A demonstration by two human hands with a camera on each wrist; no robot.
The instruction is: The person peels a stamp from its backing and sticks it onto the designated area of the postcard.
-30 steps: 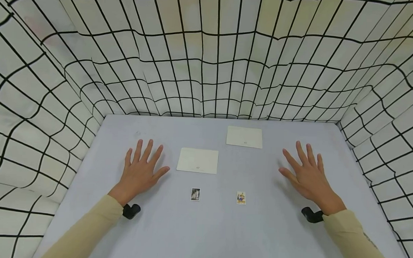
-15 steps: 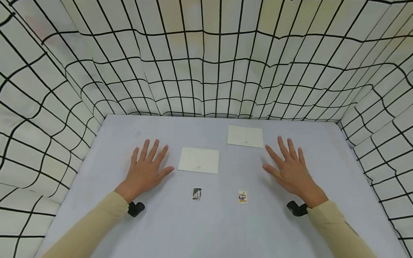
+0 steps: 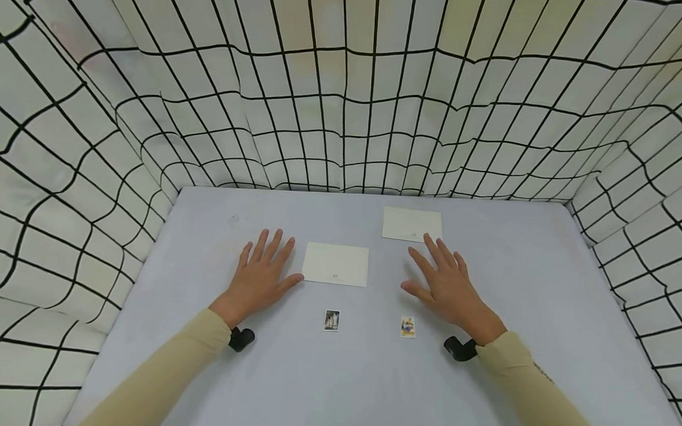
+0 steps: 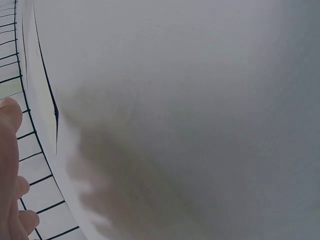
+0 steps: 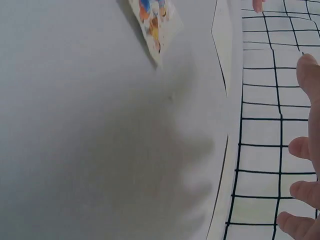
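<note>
Two blank white cards lie on the table: one card beside the left hand, the other card farther back, near the fingertips of the right hand. Closer to the front are a small dark picture and a small colourful picture. Both hands are spread, palms down, holding nothing. In the right wrist view the colourful picture shows at the top, and the right hand's fingers are straight above a shadow. The left hand shows at the left wrist view's edge.
A white table spans the view. Walls of white cloth under black netting rise behind it and on both sides. A small black device is at each wrist, the left device and the right device.
Both hands have moved inward, the right one farther, towards the back card. The cards and pictures sit slightly more to the right in the head view, as does the whole scene.
</note>
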